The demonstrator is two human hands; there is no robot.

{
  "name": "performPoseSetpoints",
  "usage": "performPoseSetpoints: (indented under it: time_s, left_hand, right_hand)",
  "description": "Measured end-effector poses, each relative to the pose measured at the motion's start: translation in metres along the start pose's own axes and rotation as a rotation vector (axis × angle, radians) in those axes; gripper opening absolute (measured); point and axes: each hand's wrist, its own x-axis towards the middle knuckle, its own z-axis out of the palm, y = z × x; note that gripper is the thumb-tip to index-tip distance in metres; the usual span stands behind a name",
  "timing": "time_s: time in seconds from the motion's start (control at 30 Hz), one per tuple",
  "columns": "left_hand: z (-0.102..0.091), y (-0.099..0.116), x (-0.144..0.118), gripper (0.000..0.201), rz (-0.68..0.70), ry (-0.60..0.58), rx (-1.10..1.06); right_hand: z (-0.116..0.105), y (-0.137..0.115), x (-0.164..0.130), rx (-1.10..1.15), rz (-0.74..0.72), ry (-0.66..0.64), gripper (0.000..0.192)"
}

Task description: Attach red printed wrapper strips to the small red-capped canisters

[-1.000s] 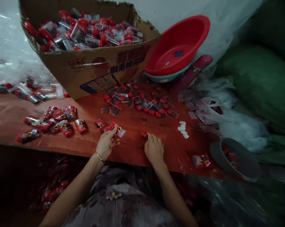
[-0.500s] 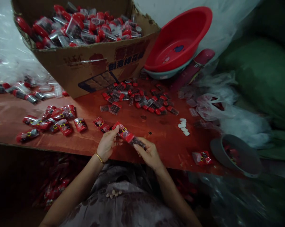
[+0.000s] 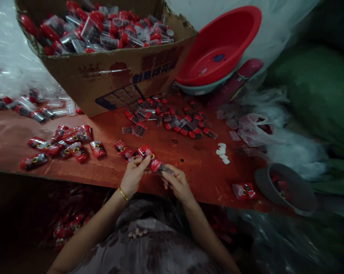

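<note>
The red packet [image 3: 156, 164] hangs just above the table's near edge, long axis running left to right between both hands. The left hand [image 3: 134, 176] pinches its red end; the right hand [image 3: 176, 182] pinches the dark end, equally close.

A red basin [image 3: 217, 53] leans beside the cardboard box [image 3: 111, 76].

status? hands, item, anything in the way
Left hand pinching red packet. Right hand holding small red-capped tube at its mouth. Loose tubes farther back; nothing between hands.
</note>
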Motion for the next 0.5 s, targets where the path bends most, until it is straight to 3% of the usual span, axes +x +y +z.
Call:
performPoseSetpoints:
  time_s: [0.23, 0.4, 0.5]
  left_hand:
    - [0.001, -0.008, 0.001, 0.033, 0.037, -0.063, -0.022]
    - [0.002, -0.006, 0.0, 0.03, -0.027, -0.09, -0.102]
    - [0.004, -0.01, 0.0, 0.03, 0.015, -0.086, -0.111]
  right_hand:
    - [0.012, -0.002, 0.001, -0.095, -0.139, 0.103, 0.026]
    - [0.019, -0.002, 0.002, -0.159, -0.154, 0.115, 0.026]
    - [0.024, -0.001, 0.005, -0.131, -0.155, 0.135, 0.027]
